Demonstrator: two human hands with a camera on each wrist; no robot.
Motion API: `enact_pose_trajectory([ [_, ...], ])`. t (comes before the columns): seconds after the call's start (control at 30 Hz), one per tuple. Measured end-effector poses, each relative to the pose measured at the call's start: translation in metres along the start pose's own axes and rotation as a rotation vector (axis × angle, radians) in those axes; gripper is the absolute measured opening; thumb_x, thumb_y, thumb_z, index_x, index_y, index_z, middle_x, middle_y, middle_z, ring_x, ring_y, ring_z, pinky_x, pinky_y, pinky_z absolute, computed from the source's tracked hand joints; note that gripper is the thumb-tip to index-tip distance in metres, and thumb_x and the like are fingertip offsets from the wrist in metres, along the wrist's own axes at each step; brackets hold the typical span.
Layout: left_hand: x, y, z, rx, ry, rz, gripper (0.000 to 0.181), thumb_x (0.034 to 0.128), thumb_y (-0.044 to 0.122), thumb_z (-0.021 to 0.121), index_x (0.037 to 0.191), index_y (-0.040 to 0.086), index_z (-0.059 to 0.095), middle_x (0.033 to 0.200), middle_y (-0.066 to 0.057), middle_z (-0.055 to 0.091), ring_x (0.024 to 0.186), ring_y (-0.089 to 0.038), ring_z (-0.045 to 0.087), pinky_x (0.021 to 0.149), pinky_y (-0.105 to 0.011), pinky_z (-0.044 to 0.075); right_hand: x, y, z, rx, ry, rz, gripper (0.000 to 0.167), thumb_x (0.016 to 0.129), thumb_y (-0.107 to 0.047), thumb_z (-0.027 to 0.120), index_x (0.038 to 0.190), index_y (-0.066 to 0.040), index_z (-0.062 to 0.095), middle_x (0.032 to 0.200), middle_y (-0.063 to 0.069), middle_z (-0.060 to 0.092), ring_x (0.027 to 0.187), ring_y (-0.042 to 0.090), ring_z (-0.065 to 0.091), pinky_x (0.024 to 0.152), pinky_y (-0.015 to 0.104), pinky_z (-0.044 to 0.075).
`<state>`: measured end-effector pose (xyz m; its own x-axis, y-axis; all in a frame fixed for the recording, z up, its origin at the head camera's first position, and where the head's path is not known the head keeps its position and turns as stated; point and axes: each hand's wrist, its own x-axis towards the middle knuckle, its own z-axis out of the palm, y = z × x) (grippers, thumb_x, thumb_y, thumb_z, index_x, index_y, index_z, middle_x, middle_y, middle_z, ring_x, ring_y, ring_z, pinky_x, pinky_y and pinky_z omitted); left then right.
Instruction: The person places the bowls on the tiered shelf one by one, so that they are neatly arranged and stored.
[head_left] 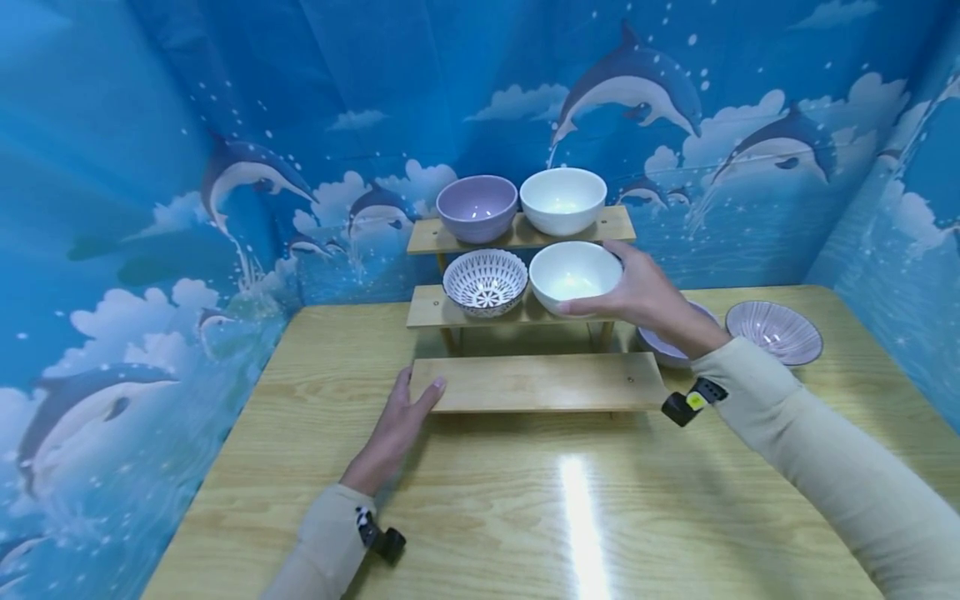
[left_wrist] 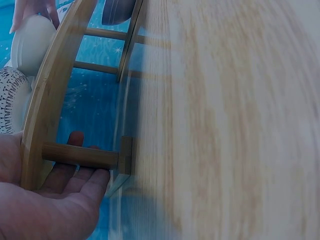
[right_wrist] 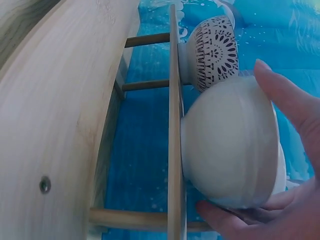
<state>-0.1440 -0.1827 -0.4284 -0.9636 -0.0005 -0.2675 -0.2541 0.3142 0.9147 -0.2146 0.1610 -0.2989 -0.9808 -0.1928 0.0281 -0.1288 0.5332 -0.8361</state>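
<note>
Desk [head_left: 480,508] carries a 3-tier wooden rack [head_left: 540,383]; L hand [head_left: 393,425] grips its front L end, thumb on top, fingers under. R hand [head_left: 643,287], spread bowl-wide, grips a white bowl [head_left: 572,273] at mid-tier, base seemingly on the wood, just beside the patterned bowl [head_left: 486,282]. Risk: sideways nudge poss. chips both; uneven L pull could tip rack. White bowl's plain, glossy, deep, approx. upright.

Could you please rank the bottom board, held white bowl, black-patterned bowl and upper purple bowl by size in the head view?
Bottom board
Held white bowl, narrowly
Black-patterned bowl, upper purple bowl: too alike to rank
</note>
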Motion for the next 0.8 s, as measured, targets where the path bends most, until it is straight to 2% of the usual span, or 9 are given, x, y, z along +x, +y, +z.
enact_pose_trajectory([
  [0.1,0.001,0.000,0.001,-0.003,0.002,0.005,0.094,0.0957,0.064,0.055,0.163,0.016,0.011,0.167,-0.014,0.017,0.154,-0.035,0.011,0.123,-0.058,0.009,-0.007,0.001,-0.008,-0.003,-0.009,0.026,0.121,0.072,-0.049,0.090,0.162,-0.010,0.019,0.158,0.018,0.034,0.138,0.039,0.043,0.104,0.061,0.046],
  [0.23,0.001,-0.001,0.001,0.003,0.004,-0.010,0.098,0.0945,0.066,0.056,0.164,0.016,0.008,0.169,-0.014,0.011,0.154,-0.035,0.007,0.123,-0.059,0.007,-0.022,0.006,-0.024,-0.012,0.012,0.073,0.124,0.075,-0.050,0.088,0.164,-0.014,0.009,0.168,0.012,0.018,0.147,0.039,0.031,0.109,0.065,0.039],
  [0.4,0.001,-0.001,-0.002,0.010,0.003,-0.030,0.105,0.0921,0.069,0.056,0.164,0.015,0.002,0.170,-0.013,-0.002,0.154,-0.036,-0.001,0.122,-0.061,0.004,-0.041,0.019,-0.046,-0.029,0.064,0.097,0.119,0.080,-0.048,0.084,0.164,-0.018,0.007,0.169,0.009,0.014,0.147,0.042,0.030,0.108,0.068,0.038],
  [0.6,0.002,-0.002,-0.002,0.022,0.004,-0.031,0.106,0.0917,0.070,0.056,0.164,0.014,0.002,0.170,-0.014,-0.001,0.154,-0.037,0.001,0.122,-0.061,0.006,-0.062,0.041,-0.066,-0.045,0.136,0.132,0.117,0.084,-0.045,0.082,0.164,-0.014,0.003,0.168,0.015,0.012,0.145,0.049,0.029,0.105,0.070,0.039],
  [0.8,0.002,-0.002,-0.001,0.014,0.004,-0.028,0.105,0.0928,0.068,0.056,0.164,0.014,0.001,0.170,-0.013,-0.002,0.154,-0.036,-0.001,0.122,-0.060,0.005,-0.082,0.066,-0.083,-0.067,0.165,0.184,0.114,0.088,-0.044,0.079,0.163,-0.009,0.001,0.167,0.024,0.010,0.144,0.055,0.024,0.102,0.074,0.038],
])
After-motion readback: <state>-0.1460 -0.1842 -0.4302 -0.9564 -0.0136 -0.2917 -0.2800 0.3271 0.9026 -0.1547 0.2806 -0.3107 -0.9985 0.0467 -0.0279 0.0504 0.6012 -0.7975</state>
